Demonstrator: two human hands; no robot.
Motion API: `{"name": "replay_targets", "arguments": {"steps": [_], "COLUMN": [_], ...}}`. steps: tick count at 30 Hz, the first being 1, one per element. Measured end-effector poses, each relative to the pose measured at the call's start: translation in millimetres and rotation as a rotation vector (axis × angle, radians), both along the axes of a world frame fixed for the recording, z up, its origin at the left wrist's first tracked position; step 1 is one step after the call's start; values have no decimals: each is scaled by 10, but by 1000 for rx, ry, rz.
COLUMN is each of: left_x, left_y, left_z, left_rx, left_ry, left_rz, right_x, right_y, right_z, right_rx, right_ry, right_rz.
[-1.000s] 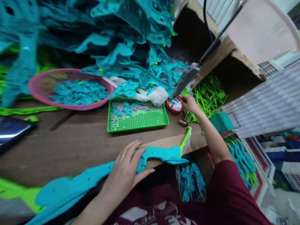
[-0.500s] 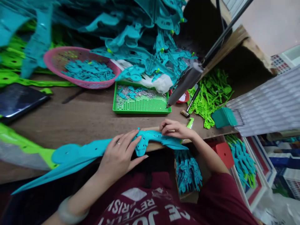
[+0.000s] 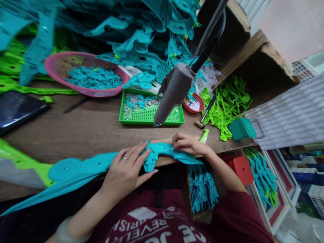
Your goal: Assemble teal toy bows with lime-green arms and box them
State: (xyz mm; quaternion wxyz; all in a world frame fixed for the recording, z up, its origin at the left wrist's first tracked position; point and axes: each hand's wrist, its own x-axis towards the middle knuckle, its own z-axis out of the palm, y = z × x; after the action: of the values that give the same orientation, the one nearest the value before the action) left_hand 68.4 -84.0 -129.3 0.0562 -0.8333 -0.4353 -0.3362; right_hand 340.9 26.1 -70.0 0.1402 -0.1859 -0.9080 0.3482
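Head view: the table [image 3: 96, 130] carries the long blue part [image 3: 93, 163] along its near edge. The screwdriver [image 3: 174, 91] hangs above, apart. The left hand [image 3: 126, 168] grasps the part's middle; the right hand [image 3: 189, 143] curls over its right section, grip unclear. Positioning appears in hand; the next move likely calls for steady support.

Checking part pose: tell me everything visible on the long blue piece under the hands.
The long blue piece looks like molded plastic, with small dark holes, a round lobe and a fin tapering toward lower left. Green sections show at both ends; the right hand hides one join. It lies lengthwise along the near edge of the brown table. The left hand's grip covers its middle; the right hand's fingers lie over its narrower part.
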Motion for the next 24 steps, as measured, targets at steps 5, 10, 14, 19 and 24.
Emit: {"name": "replay_targets", "arguments": {"steps": [5,10,14,19,24], "left_x": [2,-8,-9,42,0], "left_y": [11,26,12,-17,-40], "left_z": [1,-45,-102,-129,-102], "left_rx": [7,30,53,112,159], "left_ry": [26,62,62,75,77], "left_rz": [8,17,18,-51,-65], "right_x": [20,-39,81,613,928], "right_y": [24,-65,8,574,959], "right_z": [-48,-136,2,354,384], "right_rx": [24,157,227,635,688], "right_ry": [-90,-199,-268,-684,-776], "right_rz": [26,-3,26,-438,-341]}}
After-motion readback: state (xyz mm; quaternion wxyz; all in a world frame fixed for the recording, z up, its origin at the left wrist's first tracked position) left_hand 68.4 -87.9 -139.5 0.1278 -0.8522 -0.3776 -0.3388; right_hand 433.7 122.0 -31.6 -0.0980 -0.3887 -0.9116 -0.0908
